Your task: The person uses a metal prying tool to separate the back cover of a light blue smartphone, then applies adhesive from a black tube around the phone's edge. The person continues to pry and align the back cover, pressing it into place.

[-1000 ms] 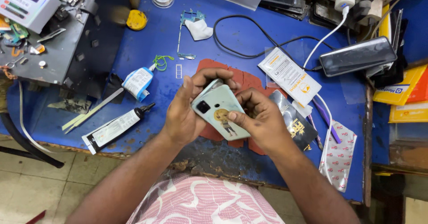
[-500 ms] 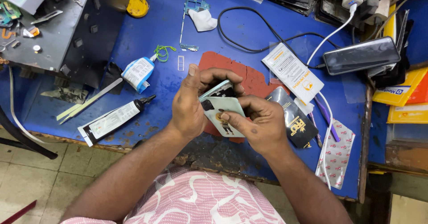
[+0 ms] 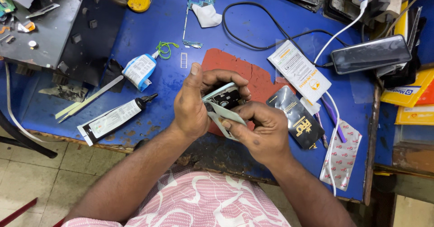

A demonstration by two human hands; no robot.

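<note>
Both hands clamp a phone (image 3: 222, 98) above the red mat (image 3: 253, 75), mid-bench. Left hand (image 3: 192, 102) wraps the phone body from the left, fingers curled over the top edge, thumb up and free. Right hand (image 3: 260, 130) pinches the pale back cover (image 3: 226, 116), thumb on top, fingers under; the cover stands tilted away from the body, one edge lifted, dark inside showing. Whether it is fully detached: cannot tell.

Handling guess: phone light, stiff, smooth edges, likely slippery. Cover thin, flexes some, could crack if bent hard. Best hold by the long side edges of the body, cover by its rim, not the middle.

Around: black pouch (image 3: 296, 116) just right of the right hand, white packet (image 3: 298, 70) beyond it, both touching or near the mat. White cable (image 3: 332, 114) runs past them to a charger up top. Another phone (image 3: 370, 54) lies face-up far right. Left of the hands: black-capped glue tube (image 3: 115, 118), small white-blue bottle (image 3: 139, 70), metal strip (image 3: 90, 99). All on the blue bench (image 3: 153, 28).
</note>
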